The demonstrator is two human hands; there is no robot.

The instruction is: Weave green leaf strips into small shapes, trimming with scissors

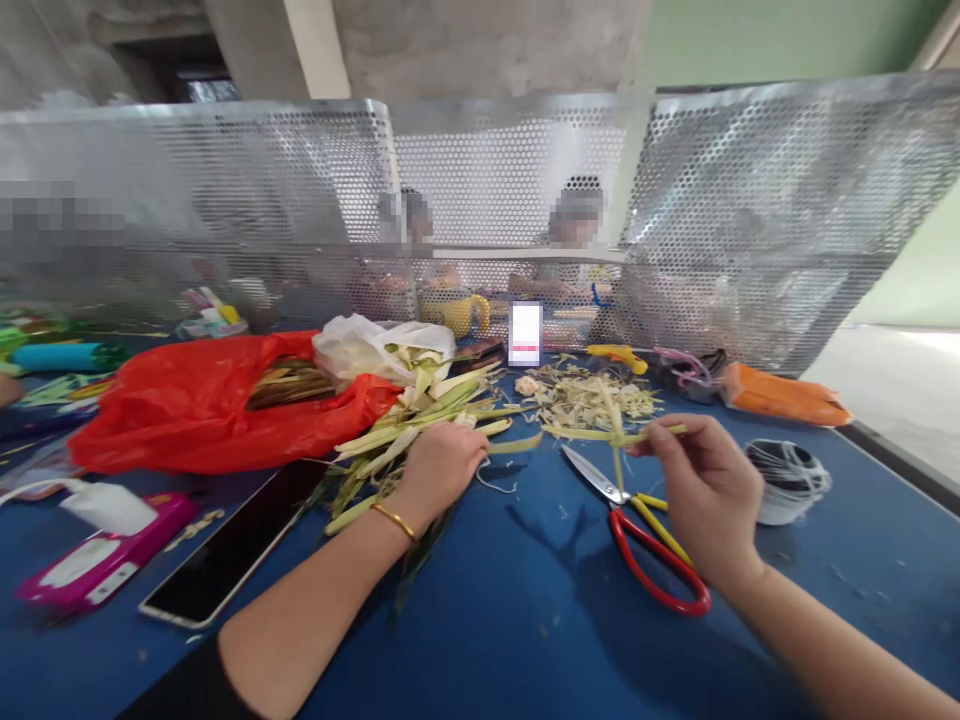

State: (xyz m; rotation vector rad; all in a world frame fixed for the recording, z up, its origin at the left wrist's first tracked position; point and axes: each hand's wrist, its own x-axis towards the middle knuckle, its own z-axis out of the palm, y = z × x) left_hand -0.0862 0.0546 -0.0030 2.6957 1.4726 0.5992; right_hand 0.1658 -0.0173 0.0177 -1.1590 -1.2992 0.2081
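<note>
My left hand [439, 465], with a gold bangle at the wrist, is closed at the edge of a pile of pale green and yellow plant leaf strips [442, 395]. From its fingertips a leaf strip [517, 443] sticks out to the right. My right hand [709, 490] pinches a small cross of knotted leaf strips [617, 437] between thumb and fingers, held above the table. Just below that cross lie scissors [660, 570] with red and yellow handles, blades pointing to the upper left.
A red plastic bag [187, 400], a black phone [240, 540] and a magenta power strip [112, 550] lie left. Leaf scraps [592, 395] and a lit phone [525, 333] stand ahead. A thread roll [787, 480] and an orange packet [784, 395] sit right. People sit behind a perforated screen [510, 170].
</note>
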